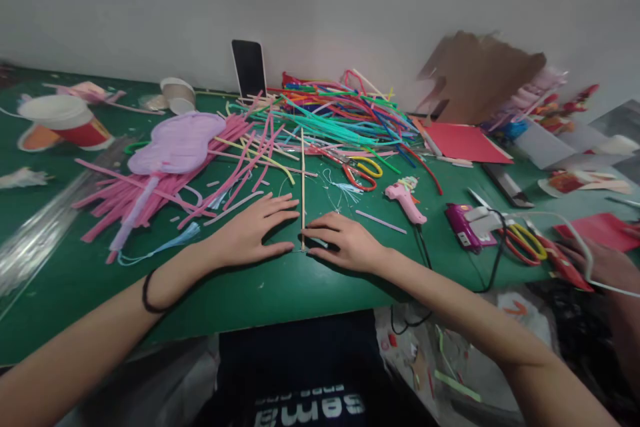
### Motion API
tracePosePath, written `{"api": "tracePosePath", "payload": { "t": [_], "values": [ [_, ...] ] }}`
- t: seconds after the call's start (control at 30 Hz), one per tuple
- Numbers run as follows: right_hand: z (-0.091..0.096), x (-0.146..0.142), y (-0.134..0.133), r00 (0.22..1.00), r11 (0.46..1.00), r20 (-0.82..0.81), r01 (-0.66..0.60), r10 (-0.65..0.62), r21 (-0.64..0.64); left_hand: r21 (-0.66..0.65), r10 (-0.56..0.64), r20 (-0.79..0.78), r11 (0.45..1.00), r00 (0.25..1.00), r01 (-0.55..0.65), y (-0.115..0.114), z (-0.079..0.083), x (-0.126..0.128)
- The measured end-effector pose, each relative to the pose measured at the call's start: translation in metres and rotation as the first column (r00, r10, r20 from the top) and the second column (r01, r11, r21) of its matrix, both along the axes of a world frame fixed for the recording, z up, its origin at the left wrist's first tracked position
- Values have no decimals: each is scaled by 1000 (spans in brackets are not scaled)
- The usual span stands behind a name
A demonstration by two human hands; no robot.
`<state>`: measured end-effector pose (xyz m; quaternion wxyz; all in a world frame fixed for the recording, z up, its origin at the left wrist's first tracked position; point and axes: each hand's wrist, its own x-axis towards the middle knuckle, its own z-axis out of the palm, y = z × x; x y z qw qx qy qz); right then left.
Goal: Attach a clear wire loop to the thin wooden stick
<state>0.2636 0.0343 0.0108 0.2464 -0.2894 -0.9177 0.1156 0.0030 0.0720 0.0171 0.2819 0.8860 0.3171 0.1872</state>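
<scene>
A thin wooden stick [303,187] lies on the green table [280,287], pointing away from me. My left hand [250,230] rests flat on the table just left of the stick's near end, fingers stretched out and apart. My right hand [345,240] lies on the other side, fingers curled, its fingertips touching the stick's near end. A light blue tassel [165,245] lies left of my left wrist, which wears a black band.
A heap of coloured pipe cleaners [330,117] and pink strips [150,193] fills the far table. A lilac fan [175,143], scissors [363,170], a pink glue gun [406,199], a purple tool [467,227], a phone [249,68], cups [67,121]. Another person's hand [603,260] at right.
</scene>
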Motion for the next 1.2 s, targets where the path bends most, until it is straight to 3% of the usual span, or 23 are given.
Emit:
{"api": "tracePosePath", "payload": {
  "t": [0.17, 0.43, 0.67, 0.8, 1.03, 1.2],
  "values": [
    [-4, -6, -4, 997, 997, -44, 64, -66, -47, -84, 25, 34, 996, 999, -22, 0, -6, -5],
    [-7, -5, -10, 995, 996, -56, 75, -77, -42, 116, -28, -59, 993, 998, 34, -5, -4, -7],
    [-6, -5, -11, 994, 996, -103, 39, -47, -81, 1, -116, -25, 993, 993, 116, -9, 3, -4],
    [-4, -5, -12, 991, 992, -123, 41, -56, -123, 35, -153, -28, 987, 988, 154, -10, 1, -4],
    [-3, -9, -16, 991, 991, -39, 130, -131, -16, 193, -78, -90, 977, 993, 94, -20, -3, 5],
    [-7, -19, -23, 979, 973, 20, 197, -200, 120, 168, -27, -72, 985, 997, 39, -27, -4, 13]
  ]
}}
